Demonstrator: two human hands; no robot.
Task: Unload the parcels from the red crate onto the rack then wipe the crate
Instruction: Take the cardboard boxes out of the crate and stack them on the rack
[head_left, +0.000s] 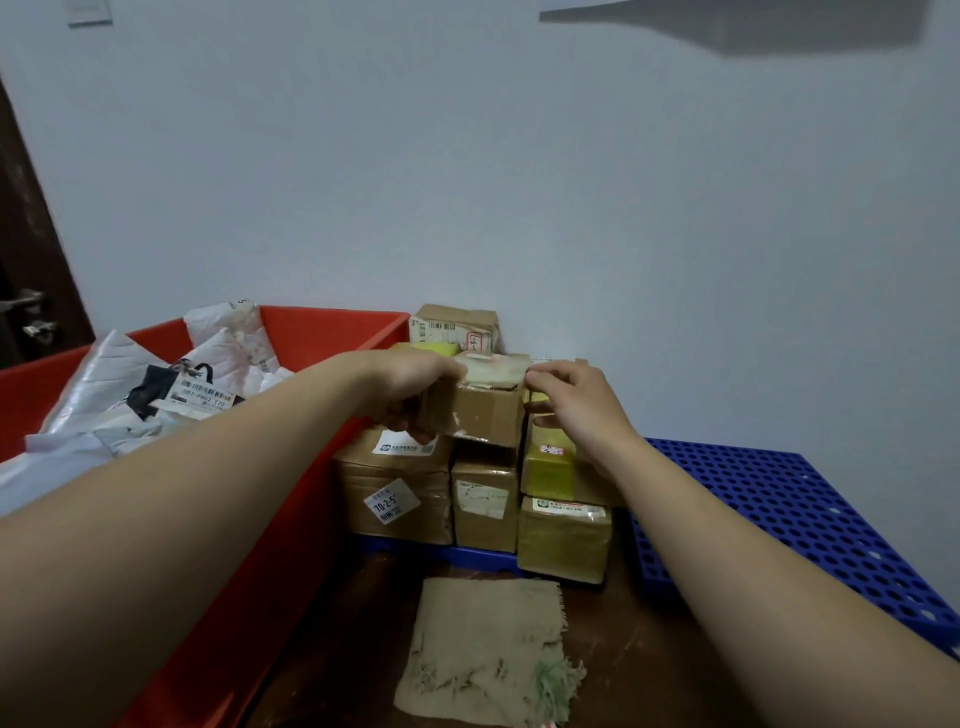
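A small brown cardboard box (485, 410) sits on top of a stack of cardboard parcels (400, 488) on the blue perforated rack (779, 514). My left hand (410, 384) grips the box's left side, fingers curled under its edge. My right hand (569, 400) holds its right top corner. The red crate (311, 343) stands at the left with several white plastic mailer bags (130, 384) inside. A beige rag (488, 649) lies flat on the brown floor in front of the stack.
A pale wall runs close behind the stack. A dark door with a metal handle (26, 306) is at the far left. The right half of the blue rack is bare. Another labelled box (457, 325) stands at the back against the wall.
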